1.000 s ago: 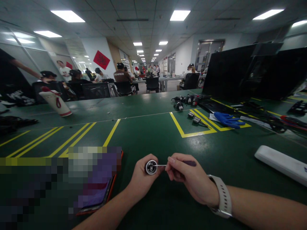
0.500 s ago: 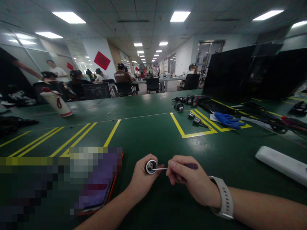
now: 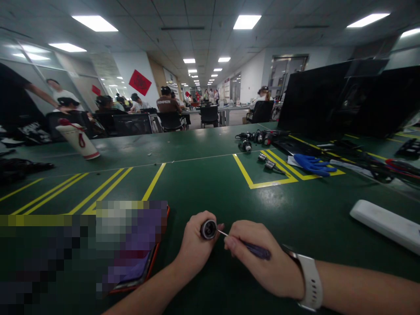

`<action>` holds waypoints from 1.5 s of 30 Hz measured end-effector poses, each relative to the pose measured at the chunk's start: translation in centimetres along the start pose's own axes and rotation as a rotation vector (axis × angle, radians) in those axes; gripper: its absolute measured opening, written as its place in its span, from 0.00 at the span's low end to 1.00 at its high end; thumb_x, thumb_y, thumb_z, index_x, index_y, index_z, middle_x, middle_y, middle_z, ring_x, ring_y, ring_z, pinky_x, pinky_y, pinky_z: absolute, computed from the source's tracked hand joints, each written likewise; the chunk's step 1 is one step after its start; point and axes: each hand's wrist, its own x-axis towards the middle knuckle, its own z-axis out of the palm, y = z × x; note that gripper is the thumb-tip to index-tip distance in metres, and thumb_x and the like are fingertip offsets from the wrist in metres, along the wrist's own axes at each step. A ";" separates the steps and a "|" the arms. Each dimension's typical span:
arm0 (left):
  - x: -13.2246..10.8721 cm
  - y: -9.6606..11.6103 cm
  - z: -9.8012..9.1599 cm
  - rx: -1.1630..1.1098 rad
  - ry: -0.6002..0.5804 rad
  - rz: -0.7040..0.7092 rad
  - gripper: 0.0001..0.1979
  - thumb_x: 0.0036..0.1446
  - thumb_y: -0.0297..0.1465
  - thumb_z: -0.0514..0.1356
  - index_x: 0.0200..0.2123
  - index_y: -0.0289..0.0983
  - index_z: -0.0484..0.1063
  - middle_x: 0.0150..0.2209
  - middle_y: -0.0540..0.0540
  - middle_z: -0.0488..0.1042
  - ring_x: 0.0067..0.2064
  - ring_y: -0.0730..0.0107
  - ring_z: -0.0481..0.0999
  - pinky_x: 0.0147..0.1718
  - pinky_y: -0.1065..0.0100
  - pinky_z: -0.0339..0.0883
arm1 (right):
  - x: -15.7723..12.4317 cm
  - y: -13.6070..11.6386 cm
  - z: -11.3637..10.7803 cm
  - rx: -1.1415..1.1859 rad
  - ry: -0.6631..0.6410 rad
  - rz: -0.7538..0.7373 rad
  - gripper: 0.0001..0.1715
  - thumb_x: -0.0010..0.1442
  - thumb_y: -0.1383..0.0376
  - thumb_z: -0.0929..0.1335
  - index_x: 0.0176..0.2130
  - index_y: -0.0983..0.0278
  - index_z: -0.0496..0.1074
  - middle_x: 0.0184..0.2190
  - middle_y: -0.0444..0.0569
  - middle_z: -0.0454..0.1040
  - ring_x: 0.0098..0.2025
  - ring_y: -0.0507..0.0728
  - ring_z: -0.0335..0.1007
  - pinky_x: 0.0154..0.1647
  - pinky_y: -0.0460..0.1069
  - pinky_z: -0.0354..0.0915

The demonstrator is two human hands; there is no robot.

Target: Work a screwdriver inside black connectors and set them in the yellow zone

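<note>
My left hand (image 3: 196, 238) is closed around a small dark cylindrical part (image 3: 208, 229), its round metal-rimmed open end turned up toward me. In my right hand (image 3: 259, 253) is a screwdriver (image 3: 257, 250) with a dark purple handle, pinched near the front of the handle. Its thin shaft slants up and left to the right edge of the cylindrical part's rim; whether the tip touches the rim or sits inside, I cannot tell. Both hands are above the green table (image 3: 203, 183). A pale watch strap (image 3: 311, 282) circles my right wrist.
A phone-like thing with an orange edge (image 3: 157, 249) lies left, partly pixelated. Metal cylindrical parts (image 3: 269, 165) lie within yellow tape, beside a blue glove (image 3: 311, 165). A white bar (image 3: 383, 223) lies right, dark monitors (image 3: 315, 100) behind. A cup (image 3: 78, 139) leans far left.
The screwdriver has tilted, its handle now lower, and its shaft has shifted toward the rim's right edge. My right hand has turned and dropped slightly. The cylindrical part's opening has turned a little.
</note>
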 end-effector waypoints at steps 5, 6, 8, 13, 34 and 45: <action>0.0 0.2 -0.1 -0.052 -0.012 -0.022 0.10 0.48 0.30 0.61 0.20 0.37 0.62 0.20 0.55 0.61 0.23 0.75 0.60 0.22 0.73 0.56 | -0.3 0.2 0.3 -0.060 -0.075 -0.097 0.12 0.62 0.69 0.60 0.26 0.64 0.62 0.24 0.45 0.63 0.29 0.51 0.58 0.32 0.47 0.57; 0.0 0.3 -0.2 -0.077 -0.019 -0.033 0.10 0.48 0.31 0.61 0.20 0.37 0.62 0.20 0.55 0.60 0.23 0.75 0.60 0.22 0.73 0.56 | -0.3 0.2 0.3 -0.066 -0.089 -0.115 0.12 0.62 0.69 0.60 0.27 0.64 0.62 0.24 0.46 0.64 0.30 0.52 0.59 0.33 0.48 0.57; 0.1 0.5 -0.3 -0.117 -0.031 -0.051 0.11 0.48 0.31 0.61 0.20 0.37 0.61 0.20 0.56 0.59 0.22 0.75 0.59 0.21 0.73 0.55 | -0.3 0.2 0.3 -0.074 -0.114 -0.135 0.10 0.62 0.70 0.60 0.28 0.65 0.63 0.26 0.47 0.65 0.31 0.52 0.60 0.35 0.48 0.58; 0.2 0.4 -0.3 -0.092 -0.031 -0.051 0.11 0.49 0.32 0.60 0.20 0.37 0.60 0.20 0.56 0.59 0.23 0.75 0.58 0.22 0.73 0.55 | -0.4 0.2 0.2 -0.112 -0.113 -0.136 0.11 0.62 0.69 0.59 0.27 0.64 0.62 0.25 0.46 0.64 0.30 0.52 0.59 0.33 0.48 0.57; 0.2 0.4 -0.4 -0.136 -0.051 -0.075 0.12 0.49 0.32 0.60 0.21 0.38 0.59 0.21 0.56 0.57 0.23 0.75 0.57 0.22 0.73 0.54 | -0.3 0.4 0.3 -0.139 -0.103 -0.236 0.08 0.60 0.72 0.60 0.30 0.66 0.65 0.26 0.48 0.67 0.30 0.52 0.61 0.33 0.48 0.59; 0.1 0.7 -0.3 -0.152 -0.027 -0.101 0.11 0.48 0.33 0.62 0.22 0.37 0.61 0.21 0.56 0.60 0.24 0.75 0.60 0.23 0.73 0.56 | -0.6 0.4 -0.5 -0.132 0.002 -0.393 0.06 0.58 0.74 0.61 0.34 0.65 0.65 0.25 0.48 0.68 0.29 0.53 0.62 0.30 0.49 0.60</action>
